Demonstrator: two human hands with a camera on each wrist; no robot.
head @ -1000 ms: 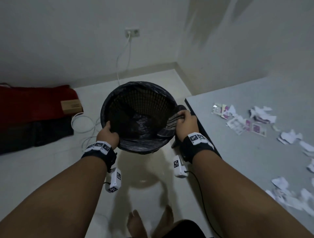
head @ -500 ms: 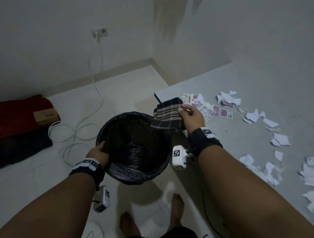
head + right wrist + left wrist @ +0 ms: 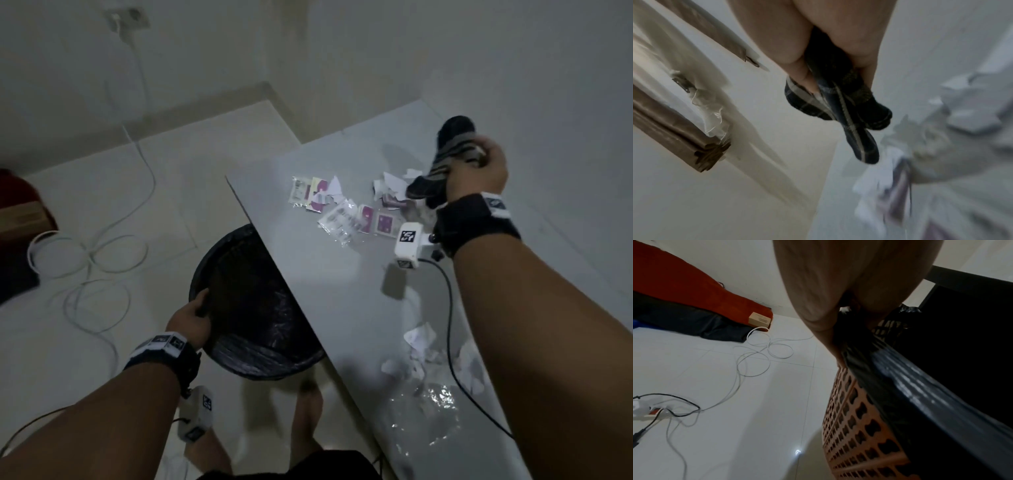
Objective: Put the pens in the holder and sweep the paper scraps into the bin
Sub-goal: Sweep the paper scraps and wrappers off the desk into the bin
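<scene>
Dim, flat indoor light, greyish cast. Head view: straight lines bow toward the edges; soft grain throughout. Glare patch on the surface below the right hand, which is motion-smeared. Faint shadow under that wrist. Right wrist view heavily blurred beyond the fingers. Left wrist view sharper; the bin interior falls to black.

A home room; tiled floor, wall socket, loose cables.

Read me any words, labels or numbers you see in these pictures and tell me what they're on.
No text can be read.
Cardboard box: a printed label, too blurred to read.
Purple-and-white packets on the table: print too small and blurred.
Wristband tags: black-and-white marker patterns, not words.
</scene>
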